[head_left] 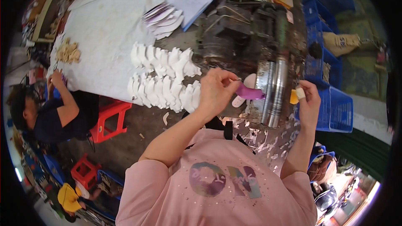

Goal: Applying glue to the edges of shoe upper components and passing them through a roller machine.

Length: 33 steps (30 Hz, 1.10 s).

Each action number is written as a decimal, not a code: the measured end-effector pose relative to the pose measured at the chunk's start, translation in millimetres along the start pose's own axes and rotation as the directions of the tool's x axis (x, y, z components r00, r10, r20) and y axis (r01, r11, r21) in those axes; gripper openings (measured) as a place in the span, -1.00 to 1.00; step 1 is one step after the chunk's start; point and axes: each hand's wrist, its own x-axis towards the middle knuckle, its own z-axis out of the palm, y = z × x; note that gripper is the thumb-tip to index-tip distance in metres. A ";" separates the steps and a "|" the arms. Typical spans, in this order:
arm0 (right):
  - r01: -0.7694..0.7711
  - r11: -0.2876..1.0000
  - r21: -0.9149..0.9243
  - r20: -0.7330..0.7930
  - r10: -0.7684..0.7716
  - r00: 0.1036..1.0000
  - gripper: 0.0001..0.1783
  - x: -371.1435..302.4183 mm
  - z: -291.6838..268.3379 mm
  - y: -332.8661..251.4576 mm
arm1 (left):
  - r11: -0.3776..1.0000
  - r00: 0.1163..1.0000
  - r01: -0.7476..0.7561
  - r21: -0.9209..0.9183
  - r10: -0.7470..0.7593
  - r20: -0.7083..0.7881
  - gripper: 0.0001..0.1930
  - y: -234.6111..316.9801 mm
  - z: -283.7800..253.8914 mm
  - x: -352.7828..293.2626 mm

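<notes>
Machine (251, 37), big dark thing on the counter (104, 37), with steel rollers (272, 92) at its near right. Blue crates (331, 100) stacked further right. Left hand (215, 90) fingers pinch a purple insole piece (250, 93) against the rollers. Right hand (307, 96), fingertip taped, fingers curled near a small yellow bit (294, 97); can't tell if it's gripped.
</notes>
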 end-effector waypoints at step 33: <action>-0.035 0.910 -0.414 0.471 0.247 0.847 -0.81 -12.5 361.7 40.1 | 0.872 0.916 0.262 0.414 -0.090 -0.390 -0.78 -225.1 -211.8 -45.8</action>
